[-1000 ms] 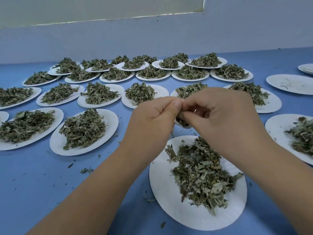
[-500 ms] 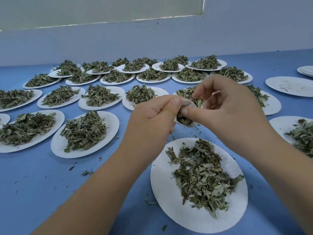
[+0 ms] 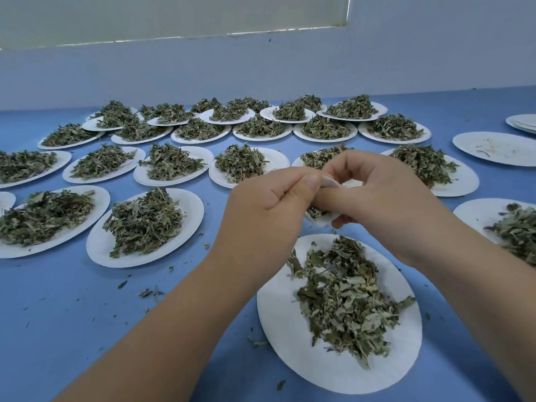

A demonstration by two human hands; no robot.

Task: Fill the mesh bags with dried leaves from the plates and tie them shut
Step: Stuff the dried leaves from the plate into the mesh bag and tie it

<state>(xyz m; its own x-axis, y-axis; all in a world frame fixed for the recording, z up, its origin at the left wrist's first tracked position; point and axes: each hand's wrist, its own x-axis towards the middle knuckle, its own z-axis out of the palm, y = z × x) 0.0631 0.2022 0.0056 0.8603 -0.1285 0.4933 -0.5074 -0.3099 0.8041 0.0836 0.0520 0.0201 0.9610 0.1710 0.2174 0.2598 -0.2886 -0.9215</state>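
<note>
Centrally, one small white mesh bag (image 3: 321, 219) — held in the air between both hands, just above the nearest plate (image 3: 284, 352), with dark leaf bits showing through its lower part. Left hand (image 3: 266, 207): grip narrow, thumb and curled fingers pinching the bag's upper edge. Right hand (image 3: 385, 204): grip likewise closed on the bag, thumb laid across its front, fingers curled behind; what the fingertips do at the bag's mouth is hidden. Nearest plate: white, round, carrying a loose heap of dried leaves (image 3: 345, 303) toward its right half, left part bare. Surface (image 3: 66, 320): blue, strewn with leaf crumbs (image 3: 150, 293) near the left forearm. Further plates of leaves (image 3: 145, 224) — several rows reaching back to the pale wall (image 3: 261, 71), some at the back overlapping. At far right, a near-bare plate (image 3: 499, 147) with a few scraps, and beyond it a small stack of plates (image 3: 525, 123) at the frame's edge.
</note>
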